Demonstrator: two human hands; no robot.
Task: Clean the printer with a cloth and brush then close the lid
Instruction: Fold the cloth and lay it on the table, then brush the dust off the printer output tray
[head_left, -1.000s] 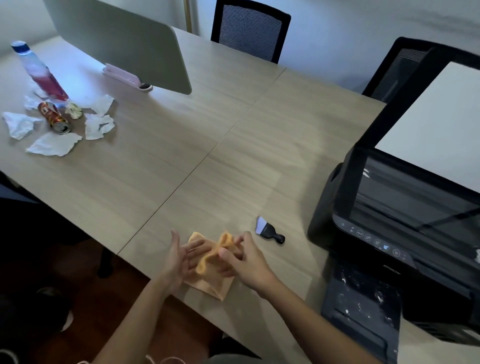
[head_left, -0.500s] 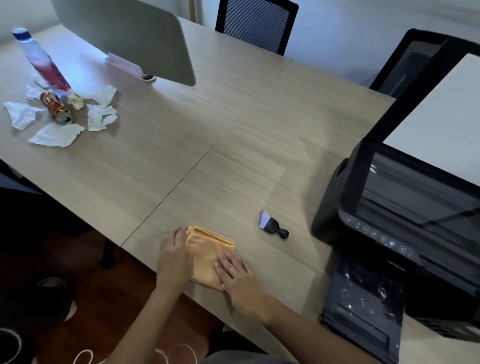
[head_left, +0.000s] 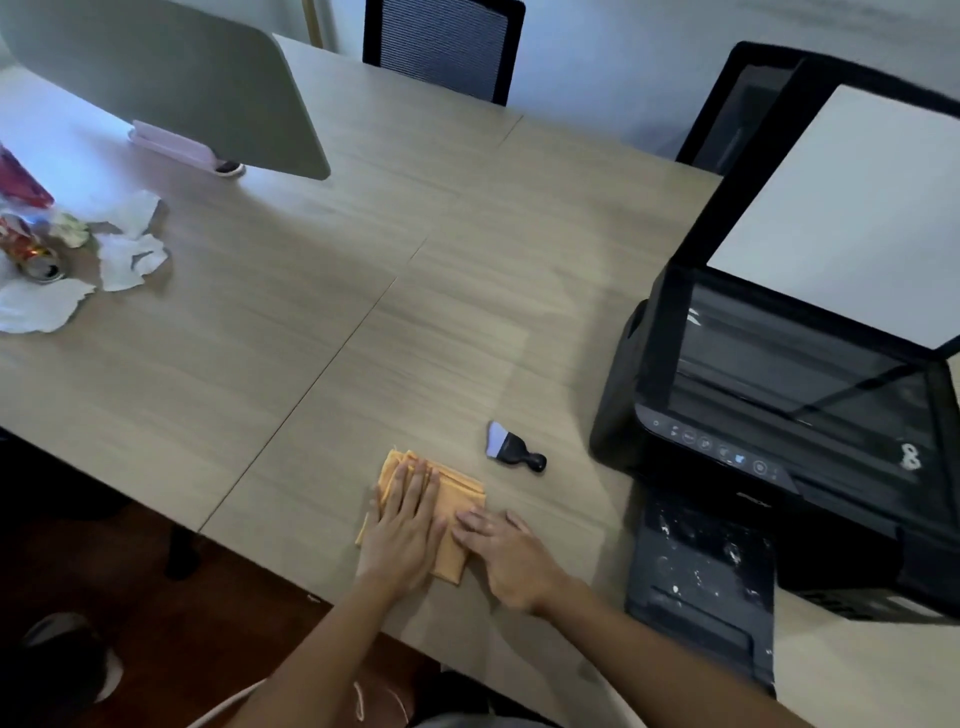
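At the far left of the table (head_left: 218, 353) lie crumpled white paper scraps (head_left: 130, 254), a dented can (head_left: 31, 254) and part of a red-labelled bottle (head_left: 21, 182). Behind them a pale divider panel (head_left: 171, 78) stands on a pink foot (head_left: 171, 143), with a black mesh chair (head_left: 441, 47) beyond the table's far edge.

Near the front edge a folded orange cloth (head_left: 457, 499) lies flat on the table. The left hand (head_left: 402, 525) rests palm down on its left half, fingers spread flat and straight, holding nothing. The right hand (head_left: 506, 553) lies flat just beside it, its fingertips touching the cloth's right edge, the grip likewise splayed and unclenched.

A small black-handled brush (head_left: 514, 448) lies on the table just beyond and to the right of the cloth, apart from both hands, bristles pointing left.

At the right stands the black printer (head_left: 753, 452), its lid (head_left: 852, 218) raised, white underside showing, the glass bed exposed. Its front tray (head_left: 696, 582), flecked with white specks, juts toward the person.
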